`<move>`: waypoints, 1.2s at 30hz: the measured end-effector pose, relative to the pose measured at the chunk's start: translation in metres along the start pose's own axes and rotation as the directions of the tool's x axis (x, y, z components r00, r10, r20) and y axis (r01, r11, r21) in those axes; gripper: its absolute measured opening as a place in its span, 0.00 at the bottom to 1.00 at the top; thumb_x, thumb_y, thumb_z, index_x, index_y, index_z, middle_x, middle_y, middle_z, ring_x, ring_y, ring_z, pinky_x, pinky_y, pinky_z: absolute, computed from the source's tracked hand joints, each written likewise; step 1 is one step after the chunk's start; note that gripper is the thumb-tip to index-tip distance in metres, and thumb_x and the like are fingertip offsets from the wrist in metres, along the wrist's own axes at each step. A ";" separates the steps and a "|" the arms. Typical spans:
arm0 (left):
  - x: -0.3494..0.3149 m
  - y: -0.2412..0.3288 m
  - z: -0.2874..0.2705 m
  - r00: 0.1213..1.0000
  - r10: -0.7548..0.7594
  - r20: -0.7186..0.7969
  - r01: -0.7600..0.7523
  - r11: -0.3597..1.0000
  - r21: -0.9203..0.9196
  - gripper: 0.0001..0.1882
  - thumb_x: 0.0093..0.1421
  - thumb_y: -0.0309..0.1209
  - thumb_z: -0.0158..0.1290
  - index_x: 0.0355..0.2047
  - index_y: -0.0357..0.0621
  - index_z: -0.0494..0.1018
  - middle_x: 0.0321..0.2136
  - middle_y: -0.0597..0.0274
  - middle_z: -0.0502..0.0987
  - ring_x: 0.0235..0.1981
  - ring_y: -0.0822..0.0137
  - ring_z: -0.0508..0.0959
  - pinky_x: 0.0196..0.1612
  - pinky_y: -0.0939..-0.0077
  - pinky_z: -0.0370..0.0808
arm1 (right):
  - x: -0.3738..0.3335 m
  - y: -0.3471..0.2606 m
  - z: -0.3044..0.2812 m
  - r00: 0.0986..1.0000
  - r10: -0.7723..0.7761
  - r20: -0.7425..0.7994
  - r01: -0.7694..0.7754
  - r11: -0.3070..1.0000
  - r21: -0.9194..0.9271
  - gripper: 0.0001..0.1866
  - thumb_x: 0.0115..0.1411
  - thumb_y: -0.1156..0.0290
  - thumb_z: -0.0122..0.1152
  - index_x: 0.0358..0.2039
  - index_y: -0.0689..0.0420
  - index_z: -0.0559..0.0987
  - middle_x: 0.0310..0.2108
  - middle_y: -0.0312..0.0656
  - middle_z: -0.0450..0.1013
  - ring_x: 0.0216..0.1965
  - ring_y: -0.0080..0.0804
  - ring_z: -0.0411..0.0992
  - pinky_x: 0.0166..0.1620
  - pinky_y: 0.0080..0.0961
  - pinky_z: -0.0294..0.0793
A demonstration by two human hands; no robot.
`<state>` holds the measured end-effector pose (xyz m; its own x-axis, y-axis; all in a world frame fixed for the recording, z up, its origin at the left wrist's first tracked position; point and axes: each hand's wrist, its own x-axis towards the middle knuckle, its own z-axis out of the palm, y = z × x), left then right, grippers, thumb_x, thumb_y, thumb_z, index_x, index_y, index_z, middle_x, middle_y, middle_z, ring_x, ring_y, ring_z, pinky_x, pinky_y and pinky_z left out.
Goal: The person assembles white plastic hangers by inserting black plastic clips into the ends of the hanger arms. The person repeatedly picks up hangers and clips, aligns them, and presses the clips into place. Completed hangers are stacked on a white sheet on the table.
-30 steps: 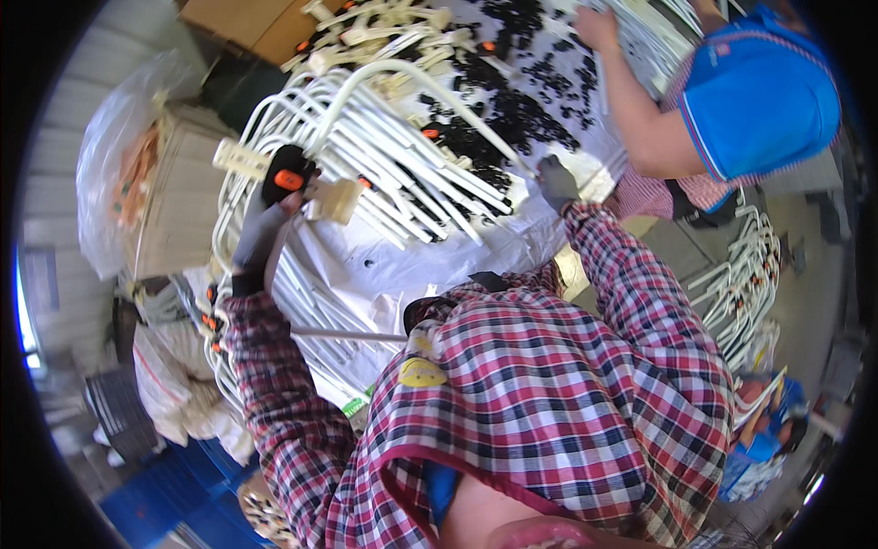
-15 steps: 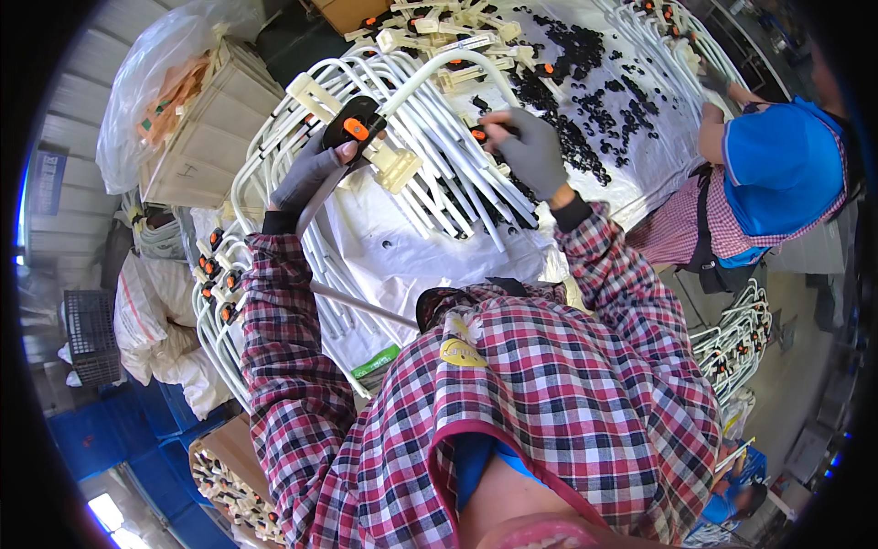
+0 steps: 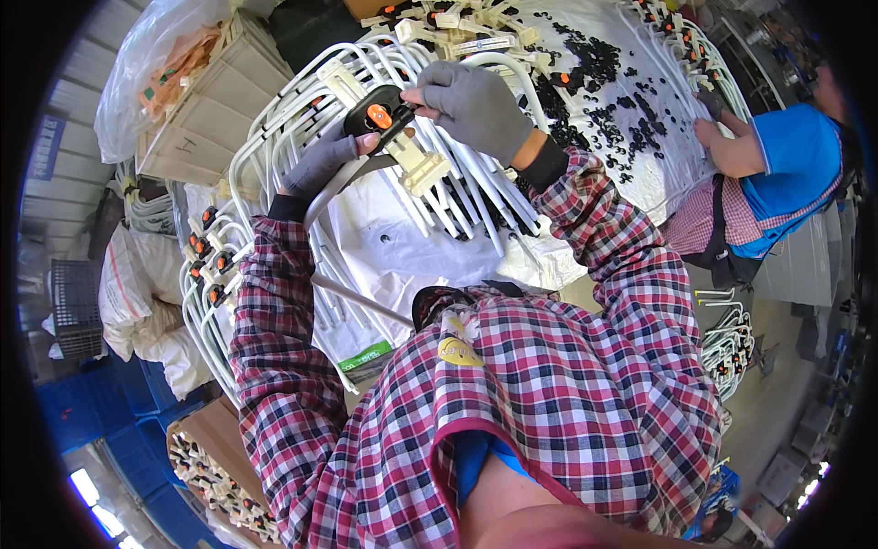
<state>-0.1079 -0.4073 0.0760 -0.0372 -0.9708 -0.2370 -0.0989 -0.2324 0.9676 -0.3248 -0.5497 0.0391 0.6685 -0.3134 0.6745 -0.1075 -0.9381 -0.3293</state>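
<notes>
My left hand (image 3: 320,166), in a grey glove with bare fingertips, is closed round a bent white tube where it meets a clamp. That clamp has a cream plastic body (image 3: 419,166), a black plate and an orange knob (image 3: 378,115). Against the plate's right side, my gloved right hand (image 3: 480,110) pinches a small black part (image 3: 402,115), partly covered by the fingers. Beneath both hands lies a heap of bent white tubes (image 3: 293,137).
Small black pieces (image 3: 599,119) lie scattered on the white sheet, beside a pile of cream clamps (image 3: 466,41). At the left stands a cream crate (image 3: 206,114) under clear plastic. A co-worker in a blue top (image 3: 791,169) handles tubes at the right.
My right hand has moved left from beside the black pieces to the clamp, where its fingertips now meet the black plate. My left hand and the clamp have shifted slightly right.
</notes>
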 end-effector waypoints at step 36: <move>-0.131 -0.045 0.091 0.155 0.783 -0.603 -0.108 0.620 0.777 0.34 0.60 0.31 0.59 0.64 0.37 0.58 0.60 0.46 0.63 0.61 0.55 0.65 0.61 0.62 0.63 | -0.305 0.100 0.079 0.280 0.941 0.190 -0.912 0.198 0.360 0.19 0.64 0.54 0.58 0.27 0.58 0.83 0.15 0.29 0.66 0.18 0.18 0.63 0.23 0.20 0.61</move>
<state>-0.1886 -0.2641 0.0556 0.5160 -0.3681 0.7734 -0.8303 0.0069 0.5573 -0.4813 -0.5363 -0.2518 0.2253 -0.9426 -0.2466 -0.3655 0.1529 -0.9182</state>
